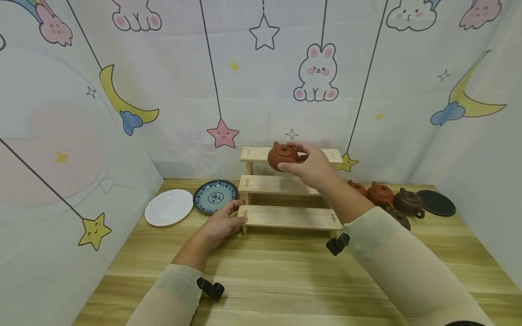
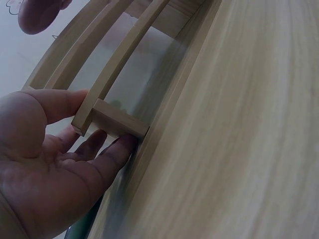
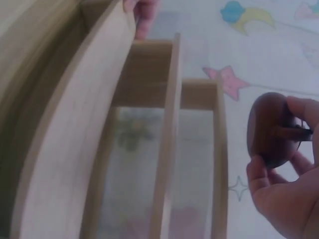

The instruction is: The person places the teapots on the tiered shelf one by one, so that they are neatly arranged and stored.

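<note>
A three-step wooden stand stands on the table against the backdrop. My right hand holds a reddish-brown clay teapot by its sides, in front of the stand's top step. From the right wrist view, the teapot hangs in the air apart from the stand, its base turned towards the camera. At the left end of the lowest step, my left hand grips the stand. The left wrist view shows that thumb on the step board and the fingers around the leg.
Left of the stand lie a white plate and a blue-patterned plate. To its right are several teapots, among them a reddish one and a dark brown one, beside a black round plate. A printed cloth backdrop encloses the table.
</note>
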`<state>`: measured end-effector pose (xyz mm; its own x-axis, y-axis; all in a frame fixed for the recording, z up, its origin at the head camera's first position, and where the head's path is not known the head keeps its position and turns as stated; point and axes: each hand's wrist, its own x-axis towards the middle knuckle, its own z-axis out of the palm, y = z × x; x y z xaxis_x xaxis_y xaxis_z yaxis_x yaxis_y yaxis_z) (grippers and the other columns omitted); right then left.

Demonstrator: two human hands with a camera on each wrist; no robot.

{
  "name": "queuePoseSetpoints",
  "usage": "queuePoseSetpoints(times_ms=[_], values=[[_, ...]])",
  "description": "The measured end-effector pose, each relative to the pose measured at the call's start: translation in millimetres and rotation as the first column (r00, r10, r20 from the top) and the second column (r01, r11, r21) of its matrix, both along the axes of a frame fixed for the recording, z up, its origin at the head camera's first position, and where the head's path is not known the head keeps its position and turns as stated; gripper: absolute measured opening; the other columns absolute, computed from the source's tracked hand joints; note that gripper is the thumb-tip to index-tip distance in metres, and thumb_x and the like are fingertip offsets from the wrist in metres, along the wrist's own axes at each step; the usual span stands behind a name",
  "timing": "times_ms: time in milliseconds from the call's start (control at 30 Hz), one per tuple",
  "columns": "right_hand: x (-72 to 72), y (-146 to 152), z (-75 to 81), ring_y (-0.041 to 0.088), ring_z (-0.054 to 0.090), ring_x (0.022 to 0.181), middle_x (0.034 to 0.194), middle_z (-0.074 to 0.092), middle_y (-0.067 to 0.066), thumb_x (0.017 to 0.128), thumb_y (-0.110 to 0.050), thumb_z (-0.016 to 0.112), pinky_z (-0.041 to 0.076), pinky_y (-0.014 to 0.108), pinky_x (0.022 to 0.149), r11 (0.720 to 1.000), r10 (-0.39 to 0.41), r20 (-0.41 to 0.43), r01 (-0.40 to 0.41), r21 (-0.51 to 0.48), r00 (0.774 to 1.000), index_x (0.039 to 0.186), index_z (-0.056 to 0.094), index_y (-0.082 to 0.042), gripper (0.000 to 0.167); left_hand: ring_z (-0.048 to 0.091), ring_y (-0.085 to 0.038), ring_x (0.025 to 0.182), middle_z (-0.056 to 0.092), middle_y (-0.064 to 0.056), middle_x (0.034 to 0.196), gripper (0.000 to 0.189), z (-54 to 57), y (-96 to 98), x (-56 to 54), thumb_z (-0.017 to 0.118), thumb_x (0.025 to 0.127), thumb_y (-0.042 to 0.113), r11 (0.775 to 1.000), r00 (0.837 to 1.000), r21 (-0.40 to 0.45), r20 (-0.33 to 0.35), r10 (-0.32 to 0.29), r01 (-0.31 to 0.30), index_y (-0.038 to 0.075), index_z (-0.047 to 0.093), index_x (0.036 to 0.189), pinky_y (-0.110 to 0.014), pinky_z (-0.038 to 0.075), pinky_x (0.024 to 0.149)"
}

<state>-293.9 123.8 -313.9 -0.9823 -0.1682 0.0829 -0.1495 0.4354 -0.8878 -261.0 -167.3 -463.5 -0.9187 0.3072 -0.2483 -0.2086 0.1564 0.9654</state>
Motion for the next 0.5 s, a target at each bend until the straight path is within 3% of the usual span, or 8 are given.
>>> queuePoseSetpoints(times_ms=[267, 500], values=[[-39.9, -16, 2.6, 0.027, 0.057, 0.134, 0.157, 0.054, 0.003, 0.092, -0.034, 0.086, 0.055, 0.047, 0.107, 1.0, -0.005, -0.02, 0.005, -0.019, 1.0, 0.158, 0.052, -0.024, 0.075, 0.055, -0.029, 0.142, 0.025, -0.013, 0.176, 0.068, 0.2, 1.5, -0.3, 0.063, 0.107, 0.013, 1.0, 1.0, -0.003, 0.001, 0.001, -0.001, 0.012, 0.03, 0.167, -0.037, 0.051, 0.11], [-60.9, -29, 6.5, 0.028, 0.056, 0.138, 0.153, 0.059, 0.006, 0.093, -0.035, 0.085, 0.052, 0.047, 0.112, 0.999, -0.005, -0.041, 0.007, 0.045, 0.999, 0.158, 0.053, -0.022, 0.074, 0.054, -0.029, 0.142, 0.025, -0.014, 0.175, 0.068, -1.1, 0.1, -1.6, 0.063, 0.107, 0.013, 1.0, 1.0, -0.001, 0.006, 0.002, -0.002, 0.012, 0.03, 0.167, -0.037, 0.051, 0.11]])
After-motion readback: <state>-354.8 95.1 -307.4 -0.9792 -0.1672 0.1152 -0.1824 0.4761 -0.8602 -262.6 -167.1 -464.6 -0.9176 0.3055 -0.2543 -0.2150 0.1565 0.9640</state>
